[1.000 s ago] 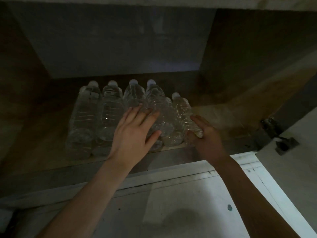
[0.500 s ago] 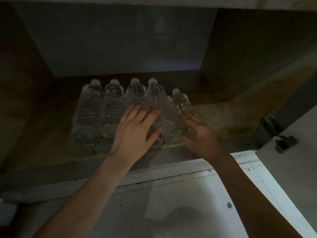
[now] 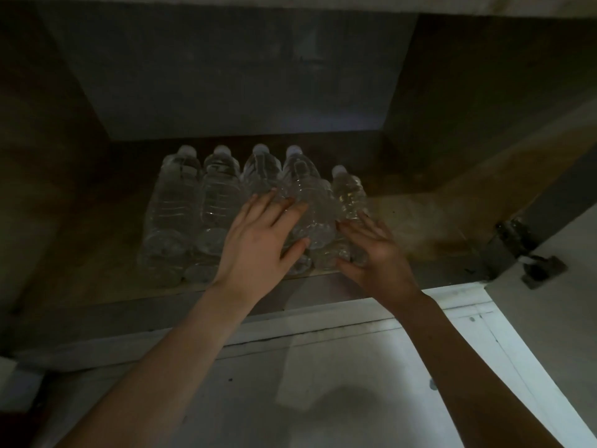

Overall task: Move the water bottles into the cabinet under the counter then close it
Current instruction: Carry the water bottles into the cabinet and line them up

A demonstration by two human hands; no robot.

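Storing volume: cabinet (image 3: 226, 92), open and dark; deep enough behind its front lip (image 3: 129, 318) for bottles to lie lengthwise.
Door: cabinet door (image 3: 568, 318) swung out right of the front lip, clearing reach. Closing not yet done.
Load: five water bottles (image 3: 193, 215) on their sides just behind the front lip, caps pointing away from it, packed touching. Likely so they can't roll.
Odd one: rightmost bottle (image 3: 347, 195) sits nearer the front lip than the other four, so it probably needs squaring up.
Left hand (image 3: 258, 240): past the front lip, fingers straight and spread flat on the middle bottles, gripping nothing. Reads as steadying.
Right hand (image 3: 374, 253): just over the front lip, fingers loosely spread against the rightmost bottle, not wrapped. Looks like a nudge inward.
Hinge (image 3: 529, 263): right end of the front lip, exposed.
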